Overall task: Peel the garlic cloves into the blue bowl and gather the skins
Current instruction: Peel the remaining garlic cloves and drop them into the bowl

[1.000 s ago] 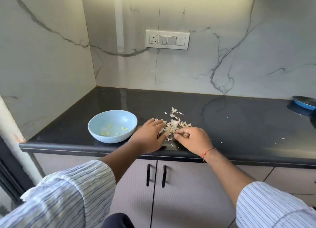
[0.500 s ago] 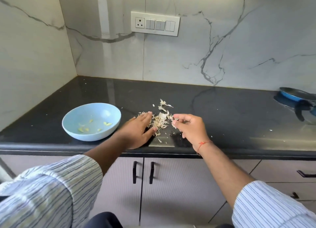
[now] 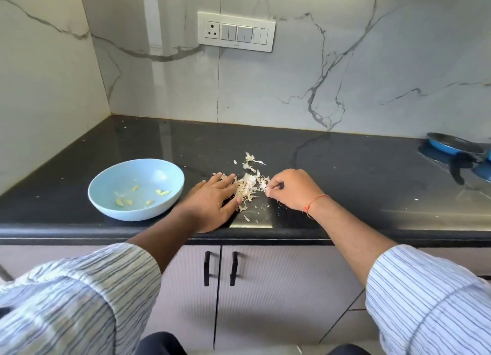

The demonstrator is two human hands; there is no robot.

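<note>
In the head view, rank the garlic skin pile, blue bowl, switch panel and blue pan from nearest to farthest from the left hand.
From the left hand, flat on the counter:
1. garlic skin pile, touching its fingertips on the right.
2. blue bowl, just left of it.
3. switch panel, up on the back wall.
4. blue pan, at the counter's far right end.

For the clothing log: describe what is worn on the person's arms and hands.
Both forearms are bare below rolled-up white sleeves with thin dark stripes, left sleeve and right sleeve. A thin red thread circles the right wrist. No gloves or rings visible.
</note>
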